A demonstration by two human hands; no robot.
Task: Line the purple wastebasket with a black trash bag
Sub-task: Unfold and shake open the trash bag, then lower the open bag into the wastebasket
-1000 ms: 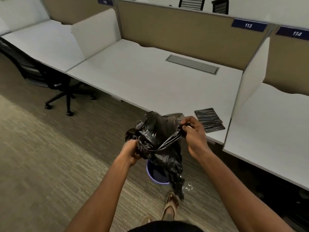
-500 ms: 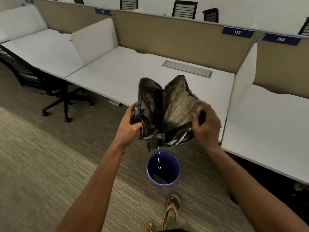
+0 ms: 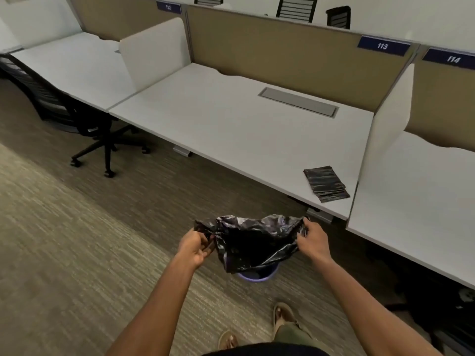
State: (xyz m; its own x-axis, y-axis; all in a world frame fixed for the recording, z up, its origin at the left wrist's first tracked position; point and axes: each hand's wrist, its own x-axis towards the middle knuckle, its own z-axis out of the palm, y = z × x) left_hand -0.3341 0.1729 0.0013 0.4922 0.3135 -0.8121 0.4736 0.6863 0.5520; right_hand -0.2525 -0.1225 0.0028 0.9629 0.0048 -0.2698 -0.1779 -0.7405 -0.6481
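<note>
A black trash bag (image 3: 253, 241) is stretched wide with its mouth spread between my hands, low over the floor. My left hand (image 3: 194, 246) grips its left edge and my right hand (image 3: 313, 240) grips its right edge. The purple wastebasket (image 3: 257, 276) stands on the carpet directly under the bag. Only a sliver of its near rim shows; the bag hides the remainder.
A stack of folded black bags (image 3: 326, 183) lies near the front right corner of the white desk (image 3: 231, 124). A black office chair (image 3: 77, 119) stands to the left. White dividers separate the desks. My sandalled feet (image 3: 282, 314) are just behind the basket.
The bag was bunched up at chest height; now both hands have dropped and pulled apart, spreading it open over the wastebasket, which it now mostly covers.
</note>
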